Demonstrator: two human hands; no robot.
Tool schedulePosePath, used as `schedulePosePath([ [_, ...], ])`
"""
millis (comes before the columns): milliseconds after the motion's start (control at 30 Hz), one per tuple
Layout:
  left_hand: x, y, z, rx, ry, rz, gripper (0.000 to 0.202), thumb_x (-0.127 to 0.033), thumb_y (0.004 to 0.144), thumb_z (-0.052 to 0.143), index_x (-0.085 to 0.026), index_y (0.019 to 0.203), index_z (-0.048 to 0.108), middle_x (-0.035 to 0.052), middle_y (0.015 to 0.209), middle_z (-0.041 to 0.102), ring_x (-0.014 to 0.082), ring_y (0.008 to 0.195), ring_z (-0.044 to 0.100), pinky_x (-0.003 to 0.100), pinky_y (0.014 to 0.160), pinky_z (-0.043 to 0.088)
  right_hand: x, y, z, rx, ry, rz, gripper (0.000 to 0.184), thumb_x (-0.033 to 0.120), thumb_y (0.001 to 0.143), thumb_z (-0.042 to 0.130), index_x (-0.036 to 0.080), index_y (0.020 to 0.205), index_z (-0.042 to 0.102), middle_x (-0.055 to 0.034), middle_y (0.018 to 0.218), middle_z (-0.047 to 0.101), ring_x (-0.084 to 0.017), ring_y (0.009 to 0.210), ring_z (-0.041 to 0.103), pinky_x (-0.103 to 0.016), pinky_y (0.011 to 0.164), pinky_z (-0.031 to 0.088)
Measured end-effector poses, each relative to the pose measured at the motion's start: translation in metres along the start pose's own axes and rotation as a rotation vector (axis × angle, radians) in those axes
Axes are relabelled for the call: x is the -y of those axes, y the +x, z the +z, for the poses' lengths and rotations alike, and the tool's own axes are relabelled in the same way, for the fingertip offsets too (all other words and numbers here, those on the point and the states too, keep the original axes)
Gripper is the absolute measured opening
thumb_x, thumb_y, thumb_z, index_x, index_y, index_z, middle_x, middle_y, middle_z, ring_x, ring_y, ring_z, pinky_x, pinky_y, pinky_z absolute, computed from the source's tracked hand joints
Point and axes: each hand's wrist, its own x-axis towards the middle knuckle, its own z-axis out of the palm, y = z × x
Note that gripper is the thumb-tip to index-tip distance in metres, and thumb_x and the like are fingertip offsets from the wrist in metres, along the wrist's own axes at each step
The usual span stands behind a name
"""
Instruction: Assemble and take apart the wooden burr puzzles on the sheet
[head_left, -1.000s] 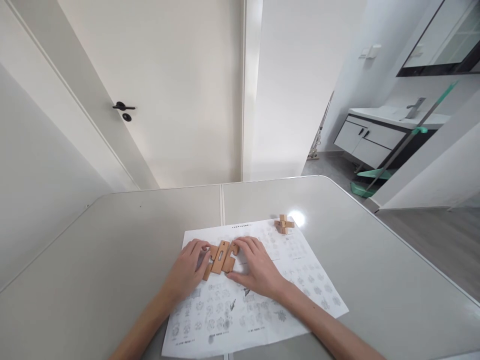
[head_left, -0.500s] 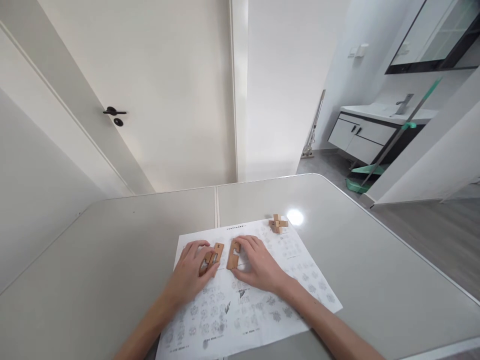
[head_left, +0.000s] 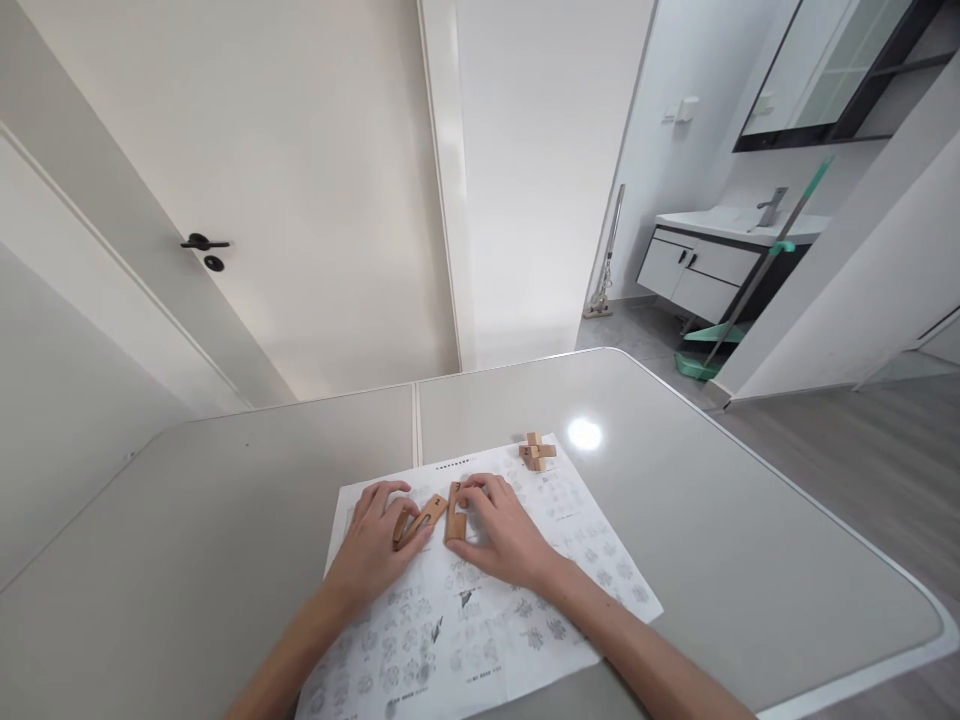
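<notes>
My left hand (head_left: 373,545) rests on a printed paper sheet (head_left: 480,620) with its fingers curled on a flat wooden puzzle piece (head_left: 420,519). Just to the right, my right hand (head_left: 499,535) pinches a second wooden piece (head_left: 454,512), thumb below and fingers above. The two pieces lie a small gap apart on the paper. An assembled wooden cross puzzle (head_left: 537,452) stands at the paper's far right corner, beyond my right hand.
The sheet lies on a grey table (head_left: 225,500) with a seam down its middle and a rounded right edge. A white door with a black handle (head_left: 204,243) is behind. A washbasin cabinet (head_left: 705,275) and green broom (head_left: 757,270) stand at the right.
The wooden pieces, joined together a second ago, have been pulled apart. My left hand holds one part, my right the other. The view has tilted and shifted left.
</notes>
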Motion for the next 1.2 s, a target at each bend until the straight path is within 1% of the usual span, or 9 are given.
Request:
schedulePosePath([
  [167,-0.004,0.004,0.006,-0.017,0.018,0.037,0.024,-0.043,0.092,0.064,-0.023,0.079,0.061,0.0084,0.125,0.061,0.0343,0.126,0.048,0.051,0.102,0.046,-0.002,-0.002,0.001,-0.020,0.015,0.000,0.033,0.022,0.081,0.078,0.024,0.104,0.054,-0.0118,0.121,0.053,-0.030,0.116,0.055,-0.049,0.096,0.053],
  [367,-0.007,0.005,0.007,-0.129,-0.025,0.011,0.025,-0.045,0.098,0.054,-0.023,0.088,0.063,0.0088,0.112,0.066,0.0301,0.114,0.057,0.046,0.097,0.047,-0.004,-0.001,-0.002,0.010,0.065,0.006,0.033,0.022,0.081,0.083,0.023,0.104,0.059,-0.0103,0.118,0.053,-0.028,0.111,0.055,-0.045,0.092,0.054],
  [433,-0.012,0.005,0.004,-0.151,-0.100,-0.064,0.028,-0.047,0.099,0.051,-0.023,0.091,0.061,0.0074,0.105,0.067,0.0259,0.101,0.062,0.040,0.088,0.051,-0.004,-0.001,-0.003,0.016,0.088,-0.013,0.029,0.026,0.085,0.081,0.023,0.106,0.061,-0.0098,0.117,0.054,-0.027,0.110,0.055,-0.045,0.092,0.054],
  [500,-0.017,0.004,0.001,-0.144,-0.205,-0.167,0.030,-0.050,0.099,0.048,-0.023,0.095,0.060,0.0037,0.093,0.068,0.0200,0.081,0.064,0.031,0.072,0.052,-0.003,-0.001,-0.003,0.030,0.135,-0.017,0.029,0.032,0.089,0.078,0.023,0.112,0.062,-0.0097,0.119,0.053,-0.026,0.107,0.056,-0.042,0.090,0.055],
  [600,-0.021,0.002,-0.003,-0.130,-0.337,-0.300,0.032,-0.053,0.099,0.045,-0.023,0.102,0.057,-0.0048,0.067,0.058,0.0131,0.053,0.053,0.023,0.052,0.043,-0.001,-0.001,-0.004,0.092,0.282,0.031,0.036,0.040,0.090,0.075,0.026,0.120,0.061,-0.0091,0.123,0.053,-0.021,0.098,0.060,-0.033,0.079,0.056],
  [700,-0.019,0.000,-0.006,-0.124,-0.419,-0.387,0.036,-0.055,0.100,0.040,-0.024,0.107,0.057,-0.0088,0.056,0.047,0.0106,0.040,0.039,0.021,0.042,0.034,0.003,-0.001,-0.004,0.180,0.407,0.060,0.035,0.045,0.090,0.075,0.027,0.118,0.062,-0.0053,0.113,0.060,-0.019,0.090,0.062,-0.029,0.074,0.054],
  [900,-0.008,0.000,-0.005,-0.144,-0.458,-0.348,0.040,-0.051,0.104,0.033,-0.022,0.116,0.058,-0.0054,0.064,0.049,0.0131,0.052,0.048,0.024,0.052,0.044,0.011,-0.002,-0.008,0.335,0.484,0.133,0.034,0.047,0.092,0.072,0.028,0.118,0.062,0.0000,0.090,0.064,-0.018,0.076,0.058,-0.028,0.068,0.046],
  [1067,-0.010,-0.001,-0.003,-0.105,-0.434,-0.270,0.043,-0.049,0.105,0.031,-0.022,0.125,0.058,-0.0003,0.071,0.062,0.0165,0.060,0.057,0.028,0.059,0.050,0.012,-0.004,-0.005,0.355,0.543,0.159,0.032,0.038,0.095,0.068,0.028,0.124,0.059,0.0016,0.085,0.061,-0.017,0.073,0.055,-0.027,0.067,0.044],
  [1200,-0.016,-0.003,-0.004,-0.051,-0.422,-0.196,0.042,-0.046,0.106,0.032,-0.025,0.130,0.059,0.0052,0.098,0.074,0.0198,0.081,0.068,0.031,0.073,0.056,0.011,-0.004,-0.002,0.344,0.583,0.144,0.031,0.034,0.096,0.066,0.028,0.125,0.059,0.0018,0.085,0.058,-0.016,0.073,0.053,-0.027,0.068,0.043],
])
